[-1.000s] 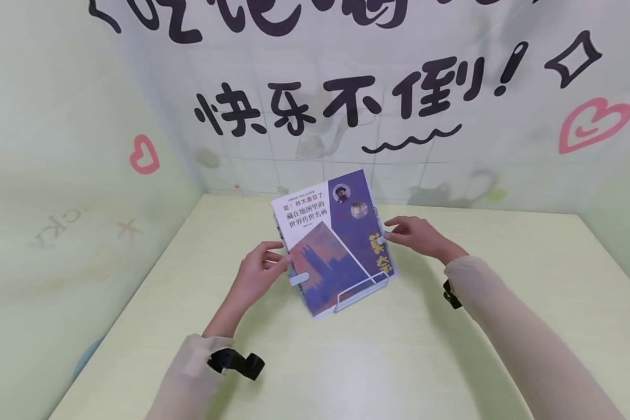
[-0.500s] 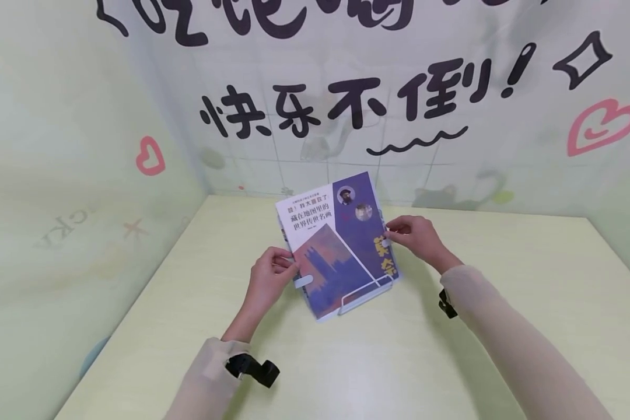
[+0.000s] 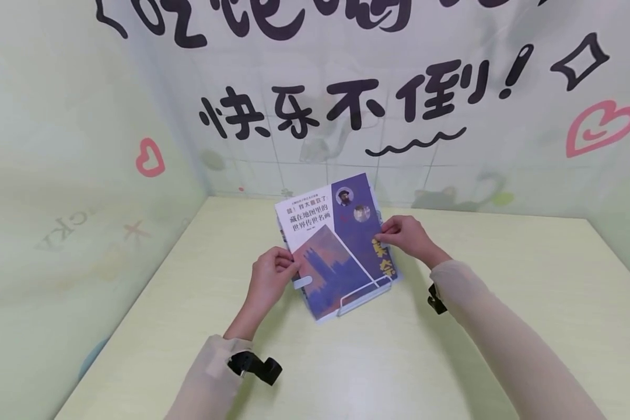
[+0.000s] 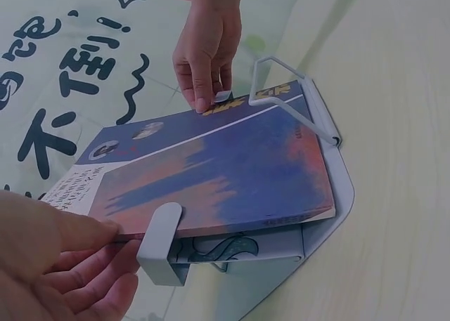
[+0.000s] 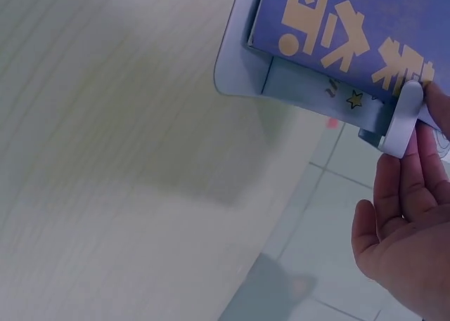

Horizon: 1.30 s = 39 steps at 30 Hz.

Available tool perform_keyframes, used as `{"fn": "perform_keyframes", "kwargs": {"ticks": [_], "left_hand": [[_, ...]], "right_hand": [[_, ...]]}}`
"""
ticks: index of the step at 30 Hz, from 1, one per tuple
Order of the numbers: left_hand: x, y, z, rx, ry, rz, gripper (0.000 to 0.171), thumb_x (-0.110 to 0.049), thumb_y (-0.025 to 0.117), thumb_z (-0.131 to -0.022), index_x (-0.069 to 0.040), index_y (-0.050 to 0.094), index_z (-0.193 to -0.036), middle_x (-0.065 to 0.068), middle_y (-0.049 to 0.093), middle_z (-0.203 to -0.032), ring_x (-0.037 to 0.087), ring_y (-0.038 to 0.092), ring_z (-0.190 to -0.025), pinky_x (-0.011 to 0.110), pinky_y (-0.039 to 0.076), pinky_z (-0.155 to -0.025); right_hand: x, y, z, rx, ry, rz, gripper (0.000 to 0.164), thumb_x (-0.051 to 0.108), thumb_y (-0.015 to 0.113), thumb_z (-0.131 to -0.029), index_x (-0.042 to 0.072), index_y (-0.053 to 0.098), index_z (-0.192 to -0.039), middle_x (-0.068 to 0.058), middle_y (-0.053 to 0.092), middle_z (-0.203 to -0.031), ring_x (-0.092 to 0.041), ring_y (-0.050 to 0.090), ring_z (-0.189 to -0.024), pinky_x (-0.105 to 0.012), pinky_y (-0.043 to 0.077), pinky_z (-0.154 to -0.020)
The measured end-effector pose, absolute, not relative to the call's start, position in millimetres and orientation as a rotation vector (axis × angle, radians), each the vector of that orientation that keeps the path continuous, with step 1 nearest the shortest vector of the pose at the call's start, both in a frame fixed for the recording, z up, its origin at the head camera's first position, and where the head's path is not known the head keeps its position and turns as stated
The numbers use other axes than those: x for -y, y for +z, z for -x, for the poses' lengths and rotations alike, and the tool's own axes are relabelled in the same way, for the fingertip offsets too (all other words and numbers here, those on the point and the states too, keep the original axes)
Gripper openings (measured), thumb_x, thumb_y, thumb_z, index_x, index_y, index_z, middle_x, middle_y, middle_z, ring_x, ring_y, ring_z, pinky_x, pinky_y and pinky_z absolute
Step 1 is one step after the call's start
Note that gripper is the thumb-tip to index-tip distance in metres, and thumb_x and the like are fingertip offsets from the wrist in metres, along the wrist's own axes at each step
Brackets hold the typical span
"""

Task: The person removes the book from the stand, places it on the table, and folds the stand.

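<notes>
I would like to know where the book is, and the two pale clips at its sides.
Book [image 3: 333, 248]: head view, middle of the front cover.
Painting-side clip [image 4: 160, 235]: left wrist view, middle of its flat tab.
Lettering-side clip [image 5: 403, 121]: right wrist view, middle of its rounded tab.

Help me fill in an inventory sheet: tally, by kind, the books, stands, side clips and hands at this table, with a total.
Book: 1
Book stand: 1
Side clips: 2 (left clip, right clip)
Hands: 2 (left hand, right hand)
Total: 6
</notes>
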<state>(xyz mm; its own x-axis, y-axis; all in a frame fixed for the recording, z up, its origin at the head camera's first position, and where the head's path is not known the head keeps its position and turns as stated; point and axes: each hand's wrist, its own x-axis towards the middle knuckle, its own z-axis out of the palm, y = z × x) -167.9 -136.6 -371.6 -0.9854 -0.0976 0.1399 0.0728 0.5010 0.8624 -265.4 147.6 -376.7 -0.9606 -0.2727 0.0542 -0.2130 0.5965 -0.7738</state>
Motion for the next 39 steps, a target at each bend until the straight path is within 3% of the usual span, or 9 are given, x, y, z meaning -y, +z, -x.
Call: {"fn": "perform_keyframes", "kwargs": {"ticks": [14, 22, 30, 39], "left_hand": [[126.6, -365.2, 167.0, 2.603, -1.396, -0.088, 0.012, -0.001, 0.059, -0.086, 0.003, 0.051, -0.093, 0.015, 0.063, -0.084, 0.024, 0.061, -0.076, 0.031, 0.052, -0.062], [124.3, -365.3, 165.9, 2.514, -1.407, -0.021, 0.01, 0.004, 0.057, -0.086, 0.005, 0.05, -0.094, 0.018, 0.064, -0.088, 0.026, 0.063, -0.081, 0.034, 0.053, -0.067], [123.5, -365.2, 167.3, 2.439, -1.473, 0.041, 0.011, 0.006, 0.057, -0.086, 0.006, 0.05, -0.095, 0.021, 0.064, -0.09, 0.029, 0.064, -0.085, 0.035, 0.054, -0.07], [121.7, -349.8, 175.1, 2.307, -1.47, 0.191, 0.014, 0.007, 0.058, -0.085, 0.007, 0.05, -0.096, 0.021, 0.062, -0.089, 0.029, 0.064, -0.087, 0.034, 0.053, -0.076]], "right_hand": [[-141.8, -377.4, 268.8, -2.669, -1.457, 0.306, 0.023, 0.01, 0.07, -0.08, -0.007, 0.06, -0.092, -0.01, 0.062, -0.079, -0.014, 0.056, -0.069, -0.026, 0.048, -0.064], [-140.3, -374.9, 269.1, -2.634, -1.561, 0.293, 0.029, 0.011, 0.068, -0.083, -0.009, 0.059, -0.102, -0.013, 0.063, -0.083, -0.014, 0.056, -0.071, -0.023, 0.047, -0.064], [-142.2, -370.7, 267.6, -2.609, -1.62, 0.33, 0.026, 0.007, 0.066, -0.084, -0.011, 0.059, -0.101, -0.014, 0.065, -0.085, -0.011, 0.058, -0.072, -0.033, 0.05, -0.073], [-146.6, -358.7, 270.5, -2.656, -1.74, 0.302, 0.023, 0.008, 0.068, -0.082, -0.008, 0.059, -0.096, -0.012, 0.064, -0.085, -0.009, 0.058, -0.072, -0.021, 0.047, -0.067]]}}
